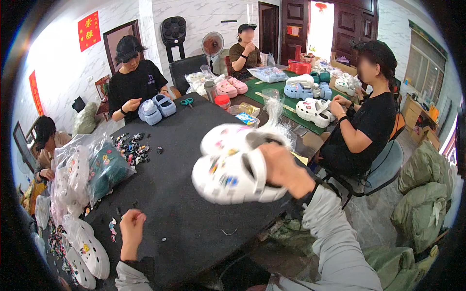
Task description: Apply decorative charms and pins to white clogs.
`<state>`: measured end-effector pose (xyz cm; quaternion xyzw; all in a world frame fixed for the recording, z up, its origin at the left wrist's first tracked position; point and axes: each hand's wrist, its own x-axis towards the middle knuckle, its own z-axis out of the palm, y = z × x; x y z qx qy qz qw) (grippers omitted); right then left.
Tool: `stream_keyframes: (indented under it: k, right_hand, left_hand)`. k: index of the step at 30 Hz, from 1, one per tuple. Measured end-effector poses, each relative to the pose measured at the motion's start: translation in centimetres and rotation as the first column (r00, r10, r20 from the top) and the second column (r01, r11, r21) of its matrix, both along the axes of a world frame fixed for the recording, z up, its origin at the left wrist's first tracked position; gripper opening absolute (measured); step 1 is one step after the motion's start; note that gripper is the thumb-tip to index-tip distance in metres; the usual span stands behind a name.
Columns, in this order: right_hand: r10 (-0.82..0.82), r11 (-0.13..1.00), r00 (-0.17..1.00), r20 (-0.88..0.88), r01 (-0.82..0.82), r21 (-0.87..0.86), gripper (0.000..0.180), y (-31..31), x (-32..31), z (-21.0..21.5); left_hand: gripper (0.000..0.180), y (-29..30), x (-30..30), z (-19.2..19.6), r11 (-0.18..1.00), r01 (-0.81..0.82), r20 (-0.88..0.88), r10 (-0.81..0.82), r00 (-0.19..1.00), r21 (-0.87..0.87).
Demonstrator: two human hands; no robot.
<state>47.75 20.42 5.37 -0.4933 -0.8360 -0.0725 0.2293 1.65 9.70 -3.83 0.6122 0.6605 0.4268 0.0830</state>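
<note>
Head view: four-o'clock right hand is gripping white round-toed foam clogs; eight-o'clock left hand is curling, contents unclear.

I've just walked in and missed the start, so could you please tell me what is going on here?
The right hand holds a pair of white clogs with charms above the black table. The left hand is raised, fingers curled; whether it pinches anything is unclear. Across the table, a co-worker in black has light-blue clogs in front, near scattered small pieces. To the right, another co-worker has hands beside other white clogs on a green mat.
</note>
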Motion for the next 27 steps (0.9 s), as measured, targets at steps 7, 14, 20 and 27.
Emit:
stream_keyframes:
  k: [7, 14, 20, 27]
  right_hand:
    - [-0.685, 0.719, 0.728, 0.023, 0.67, 0.186, 0.023, 10.0, 14.7, -3.9]
    - [-0.817, 0.576, 0.576, 0.03, 0.817, 0.009, 0.033, 13.6, 20.5, -10.0]
    - [-0.79, 0.612, 0.609, -0.071, 0.79, -0.03, 0.029, 16.0, 17.9, -10.3]
    - [-0.567, 0.777, 0.794, 0.22, 0.604, -0.175, 0.043, 15.3, 16.5, -9.2]
  left_hand:
    - [0.013, -6.2, -3.1, -3.0, 0.964, -0.208, 0.019, 0.215, 0.977, -0.168]
    - [0.012, -6.4, -2.6, -3.3, 0.937, -0.297, -0.213, 0.257, 0.943, -0.182]
    - [0.014, -6.4, -2.4, -3.1, 0.92, -0.325, -0.212, 0.28, 0.936, -0.221]
    - [0.016, -6.0, -1.8, -2.7, 0.95, -0.272, -0.23, 0.233, 0.945, -0.156]
